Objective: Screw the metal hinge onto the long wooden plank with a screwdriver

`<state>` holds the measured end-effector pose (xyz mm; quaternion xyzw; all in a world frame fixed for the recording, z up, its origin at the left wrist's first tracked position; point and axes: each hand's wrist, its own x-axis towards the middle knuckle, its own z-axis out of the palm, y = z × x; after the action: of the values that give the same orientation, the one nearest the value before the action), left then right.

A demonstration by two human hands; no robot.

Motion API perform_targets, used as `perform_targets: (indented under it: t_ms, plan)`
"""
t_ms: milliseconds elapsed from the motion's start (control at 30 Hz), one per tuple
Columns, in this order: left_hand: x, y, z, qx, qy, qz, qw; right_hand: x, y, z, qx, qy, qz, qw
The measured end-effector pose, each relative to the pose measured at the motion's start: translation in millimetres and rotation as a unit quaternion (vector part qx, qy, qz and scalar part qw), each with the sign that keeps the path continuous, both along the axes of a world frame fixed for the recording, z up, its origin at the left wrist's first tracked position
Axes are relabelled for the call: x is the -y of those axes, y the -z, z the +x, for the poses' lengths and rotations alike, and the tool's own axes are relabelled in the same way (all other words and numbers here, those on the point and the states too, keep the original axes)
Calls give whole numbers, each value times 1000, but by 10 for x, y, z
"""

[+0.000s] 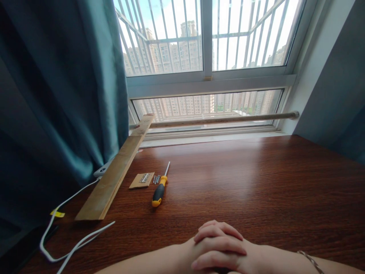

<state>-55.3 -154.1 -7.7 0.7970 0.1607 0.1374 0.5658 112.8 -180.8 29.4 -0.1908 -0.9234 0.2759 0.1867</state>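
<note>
My left hand (207, 244) and my right hand (246, 260) are clasped at the front edge of the view, their fingers interlaced over the tabletop. No tool shows in either one. Beyond them lies a screwdriver (159, 192) with a black and yellow handle, its shaft pointing towards the window. Several silver screws (156, 179) are beside its shaft. Left of these, a small tan square piece (137, 184) carries a shiny metal fitting (145, 177), perhaps a hinge. A long wooden board (114, 180) stretches from the table's left side towards the window.
The brown wooden tabletop (256, 186) reaches to the window sill. A blue curtain (65, 95) hangs at left. White cable (48, 243) curls near the board, from a white power strip (102, 170). A horizontal rail (222, 121) crosses before the window.
</note>
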Motion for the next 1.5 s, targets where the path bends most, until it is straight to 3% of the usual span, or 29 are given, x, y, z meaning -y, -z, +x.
perform_targets:
  t_ms: [267,533,833,1200,1500]
  plan:
    - [-3,-64,-56,4,0,-63,998,11,59,-1,-40,15,-2,999]
    - [10,-135,-18,-1,-21,-114,993,17,-27,-12,-66,22,-17,997]
    - [144,-15,-190,66,-41,-233,969,6,-55,-8,-38,20,-6,999]
    - [8,43,20,-5,-3,-65,998,2,3,1,-29,14,5,999]
    - [15,111,-16,-26,-9,-17,999,4,88,-4,-45,17,5,999]
